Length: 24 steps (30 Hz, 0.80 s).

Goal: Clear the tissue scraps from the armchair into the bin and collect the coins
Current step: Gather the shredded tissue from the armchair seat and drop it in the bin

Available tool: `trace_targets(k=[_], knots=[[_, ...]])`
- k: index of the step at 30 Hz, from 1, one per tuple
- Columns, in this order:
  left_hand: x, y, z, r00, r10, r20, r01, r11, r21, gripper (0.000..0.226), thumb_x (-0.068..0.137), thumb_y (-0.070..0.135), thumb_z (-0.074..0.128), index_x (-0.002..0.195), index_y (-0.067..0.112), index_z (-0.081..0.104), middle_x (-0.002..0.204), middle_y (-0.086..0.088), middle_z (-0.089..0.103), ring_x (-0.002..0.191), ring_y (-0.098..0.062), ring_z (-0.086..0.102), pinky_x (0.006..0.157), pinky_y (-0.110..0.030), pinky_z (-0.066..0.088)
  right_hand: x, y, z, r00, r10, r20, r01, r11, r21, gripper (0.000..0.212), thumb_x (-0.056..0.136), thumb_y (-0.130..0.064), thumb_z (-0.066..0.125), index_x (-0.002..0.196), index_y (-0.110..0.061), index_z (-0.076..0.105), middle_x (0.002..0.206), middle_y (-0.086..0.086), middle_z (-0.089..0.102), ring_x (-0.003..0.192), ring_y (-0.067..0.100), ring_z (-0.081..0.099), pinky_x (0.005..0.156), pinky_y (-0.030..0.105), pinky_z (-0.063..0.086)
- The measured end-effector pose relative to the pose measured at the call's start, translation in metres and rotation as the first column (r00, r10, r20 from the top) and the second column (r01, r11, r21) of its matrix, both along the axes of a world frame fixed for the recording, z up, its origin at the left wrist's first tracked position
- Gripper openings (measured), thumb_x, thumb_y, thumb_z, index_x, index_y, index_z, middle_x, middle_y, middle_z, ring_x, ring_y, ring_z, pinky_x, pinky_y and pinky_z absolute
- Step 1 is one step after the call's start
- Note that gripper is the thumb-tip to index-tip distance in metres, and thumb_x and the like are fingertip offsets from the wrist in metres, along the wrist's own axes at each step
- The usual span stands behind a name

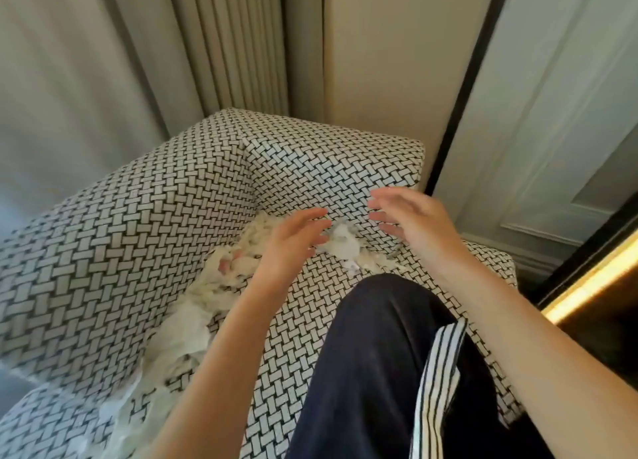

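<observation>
The armchair (145,237) has a black-and-white woven pattern. White tissue scraps (193,327) lie in a long heap along the crease between the seat and the left arm, up to the back corner. A smaller clump of tissue (341,243) sits on the seat at the back. My left hand (293,241) hovers over the seat with fingers spread, just left of that clump. On the other side of the clump my right hand (411,220) is held up with straight fingers. Neither hand holds anything. No coins or bin show.
My knee in dark trousers with white stripes (386,362) rests on the seat. Grey curtains (103,61) hang behind the chair on the left. A pale panelled door (559,113) and a dark frame stand to the right.
</observation>
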<state>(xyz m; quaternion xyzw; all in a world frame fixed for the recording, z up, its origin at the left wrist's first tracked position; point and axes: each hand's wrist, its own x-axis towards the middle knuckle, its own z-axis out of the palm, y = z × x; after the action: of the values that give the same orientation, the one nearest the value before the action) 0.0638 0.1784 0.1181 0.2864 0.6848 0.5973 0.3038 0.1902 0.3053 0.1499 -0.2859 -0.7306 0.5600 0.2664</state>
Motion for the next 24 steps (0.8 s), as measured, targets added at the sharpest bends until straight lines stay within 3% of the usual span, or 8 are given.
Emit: trace_targets(k=[5,9,12,15,18,22,24], knots=[[-0.025,-0.082,-0.045,0.96,0.275,0.042,-0.274,0.961,-0.022,0.022,0.09,0.026,0.058,0.111,0.026,0.063,0.113,0.005,0.066,0.101,-0.014,0.063,0.092,-0.035,0.047,-0.051,-0.06,-0.033,0.984,0.172,0.043,-0.17,0.984,-0.058,0.016,0.093,-0.021,0.053,0.104,-0.021,0.065,0.107,-0.007,0.066,0.099,0.01,0.064,0.093,0.03,0.05],[-0.03,-0.143,-0.082,0.859,0.507,0.066,-0.506,0.862,-0.034,0.019,0.09,0.016,0.057,0.104,0.024,0.065,0.104,0.005,0.069,0.093,-0.014,0.065,0.084,-0.03,0.048,-0.085,-0.11,-0.078,0.937,0.32,0.144,-0.31,0.947,-0.086,0.019,0.094,-0.022,0.052,0.107,-0.018,0.065,0.106,-0.005,0.066,0.098,0.007,0.061,0.093,0.027,0.048],[-0.026,-0.174,-0.108,0.732,0.679,0.056,-0.676,0.734,-0.064,0.022,0.09,0.008,0.053,0.106,0.018,0.064,0.105,0.003,0.066,0.093,-0.014,0.063,0.076,-0.025,0.048,-0.101,-0.141,-0.11,0.882,0.406,0.24,-0.404,0.913,-0.059,0.023,0.095,-0.028,0.051,0.111,-0.018,0.063,0.111,-0.008,0.063,0.098,0.001,0.055,0.077,0.008,0.038],[-0.019,-0.197,-0.131,0.547,0.837,0.021,-0.83,0.545,-0.12,0.022,0.088,0.003,0.052,0.103,0.016,0.062,0.102,0.0,0.064,0.096,-0.018,0.06,0.071,-0.023,0.046,-0.114,-0.165,-0.136,0.823,0.47,0.318,-0.473,0.878,-0.072,0.024,0.094,-0.025,0.052,0.113,-0.016,0.064,0.119,-0.006,0.061,0.103,0.002,0.052,0.074,0.004,0.034],[-0.014,-0.214,-0.15,0.441,0.897,0.016,-0.883,0.437,-0.171,0.02,0.088,0.003,0.054,0.104,0.014,0.059,0.111,-0.006,0.057,0.102,-0.025,0.056,0.086,-0.041,0.051,-0.121,-0.181,-0.154,0.757,0.538,0.371,-0.551,0.831,-0.079,0.026,0.092,-0.02,0.056,0.117,-0.02,0.062,0.131,-0.002,0.051,0.122,0.008,0.042,0.091,0.014,0.028],[-0.017,-0.231,-0.168,0.371,0.905,-0.207,-0.91,0.31,-0.277,0.032,0.082,0.016,0.067,0.112,0.019,0.055,0.117,-0.008,0.047,0.113,-0.026,0.043,0.098,-0.043,0.039,-0.131,-0.192,-0.161,0.635,0.656,0.407,-0.636,0.744,-0.206,0.039,0.094,-0.028,0.053,0.132,-0.035,0.048,0.154,-0.002,0.015,0.142,0.014,0.014,0.107,0.022,0.014],[-0.02,-0.234,-0.172,0.383,0.878,-0.288,-0.901,0.286,-0.326,0.047,0.08,0.023,0.071,0.123,0.014,0.052,0.124,-0.012,0.048,0.118,-0.025,0.038,0.101,-0.041,0.033,-0.134,-0.193,-0.163,0.611,0.68,0.405,-0.645,0.724,-0.244,0.047,0.095,-0.029,0.051,0.14,-0.034,0.039,0.156,-0.005,0.012,0.142,0.011,0.011,0.103,0.02,0.013]])
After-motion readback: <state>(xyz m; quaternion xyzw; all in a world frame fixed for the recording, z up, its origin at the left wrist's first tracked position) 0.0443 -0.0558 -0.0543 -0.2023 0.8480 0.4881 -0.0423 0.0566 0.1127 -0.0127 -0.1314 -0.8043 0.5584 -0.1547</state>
